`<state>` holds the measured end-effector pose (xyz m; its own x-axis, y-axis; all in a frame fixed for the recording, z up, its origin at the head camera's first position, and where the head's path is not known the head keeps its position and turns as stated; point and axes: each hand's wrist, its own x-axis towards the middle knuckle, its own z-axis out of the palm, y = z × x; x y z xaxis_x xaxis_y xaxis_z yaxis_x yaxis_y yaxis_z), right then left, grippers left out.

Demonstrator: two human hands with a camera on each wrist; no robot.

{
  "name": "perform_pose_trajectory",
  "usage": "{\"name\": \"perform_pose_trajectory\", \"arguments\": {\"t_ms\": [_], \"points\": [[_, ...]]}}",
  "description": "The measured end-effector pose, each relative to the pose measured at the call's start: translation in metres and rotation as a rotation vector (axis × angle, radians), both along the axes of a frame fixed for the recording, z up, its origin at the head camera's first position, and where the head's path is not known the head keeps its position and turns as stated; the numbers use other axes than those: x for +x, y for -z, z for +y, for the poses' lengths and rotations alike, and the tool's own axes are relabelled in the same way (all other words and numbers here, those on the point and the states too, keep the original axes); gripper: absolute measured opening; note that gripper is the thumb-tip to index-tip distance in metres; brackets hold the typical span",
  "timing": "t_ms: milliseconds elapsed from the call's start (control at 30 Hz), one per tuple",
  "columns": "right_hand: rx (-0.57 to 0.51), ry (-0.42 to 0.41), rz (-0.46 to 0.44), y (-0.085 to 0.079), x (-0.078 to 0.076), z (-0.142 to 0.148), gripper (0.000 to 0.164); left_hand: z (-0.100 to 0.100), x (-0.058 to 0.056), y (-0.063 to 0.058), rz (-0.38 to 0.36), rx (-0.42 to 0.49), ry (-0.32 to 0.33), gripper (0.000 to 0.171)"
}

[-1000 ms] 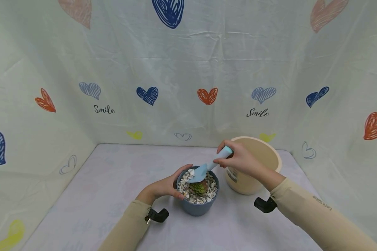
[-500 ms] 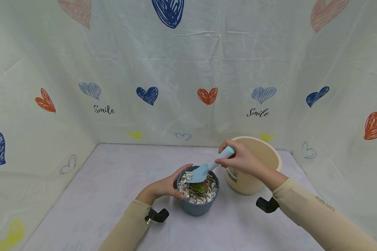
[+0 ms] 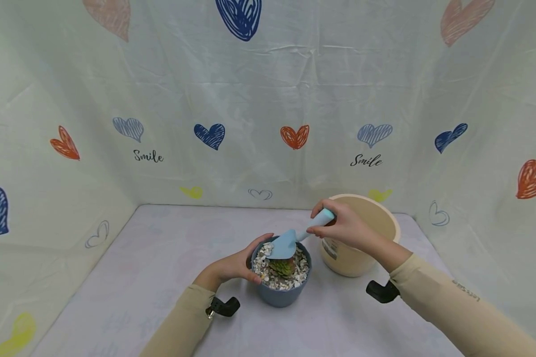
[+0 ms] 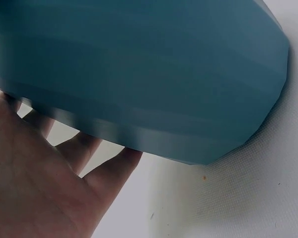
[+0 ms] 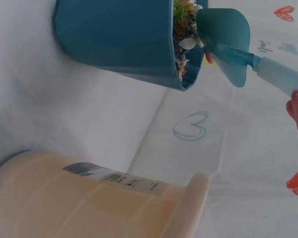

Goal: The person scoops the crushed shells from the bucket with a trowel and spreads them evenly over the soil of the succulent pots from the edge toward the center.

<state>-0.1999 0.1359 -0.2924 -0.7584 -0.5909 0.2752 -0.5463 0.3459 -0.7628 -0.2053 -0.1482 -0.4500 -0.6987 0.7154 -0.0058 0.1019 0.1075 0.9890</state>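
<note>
My right hand pinches the pale handle of a light blue garden trowel between thumb and fingers. Its blade tilts down over the white pebbles, tip at the stones behind a green and reddish succulent. All of these sit in a blue-grey faceted flowerpot standing on the table. My left hand grips the pot's left side, thumb at the front and fingers round the back. In the left wrist view, the fingers press against the pot wall. The right wrist view shows the trowel blade at the rim.
A large cream bucket with a printed label stands just right of the pot, behind my right forearm. The pale cloth-covered table ends at a curtain printed with hearts. Small specks lie near the pot's base.
My right hand has shifted slightly right and the trowel has turned a little, its blade still over the pebbles. The left hand and pot have stayed put.
</note>
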Motion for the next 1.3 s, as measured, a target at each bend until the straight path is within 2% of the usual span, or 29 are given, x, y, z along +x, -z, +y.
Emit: {"name": "perform_pose_trajectory", "arguments": {"t_ms": [300, 433, 533, 767, 900, 1033, 1133, 1300], "points": [[0.029, 0.026, 0.067, -0.005, 0.005, 0.000, 0.021, 0.000, 0.001, 0.001, 0.009, 0.004, -0.002, 0.109], [0.038, 0.038, 0.068, -0.006, 0.006, 0.000, 0.021, 0.000, 0.002, 0.001, 0.015, 0.005, -0.013, 0.108], [0.032, 0.044, 0.065, -0.003, 0.004, 0.001, 0.020, 0.000, 0.003, 0.001, 0.016, 0.013, -0.019, 0.107], [0.028, 0.099, 0.057, 0.016, -0.014, 0.011, 0.025, 0.001, 0.005, 0.000, 0.046, 0.016, -0.036, 0.102], [0.022, 0.122, 0.061, 0.018, -0.015, 0.018, 0.027, 0.000, 0.005, 0.004, 0.072, 0.020, -0.051, 0.103], [0.054, 0.184, 0.092, 0.016, -0.014, 0.030, 0.028, 0.001, 0.006, 0.005, 0.089, 0.031, -0.063, 0.104], [0.045, 0.234, 0.079, 0.016, -0.013, 0.040, 0.027, 0.001, 0.006, 0.005, 0.094, 0.029, -0.069, 0.103], [-0.074, 0.241, -0.014, 0.018, -0.012, 0.057, 0.030, 0.001, 0.006, 0.002, 0.089, 0.019, -0.061, 0.102]]}}
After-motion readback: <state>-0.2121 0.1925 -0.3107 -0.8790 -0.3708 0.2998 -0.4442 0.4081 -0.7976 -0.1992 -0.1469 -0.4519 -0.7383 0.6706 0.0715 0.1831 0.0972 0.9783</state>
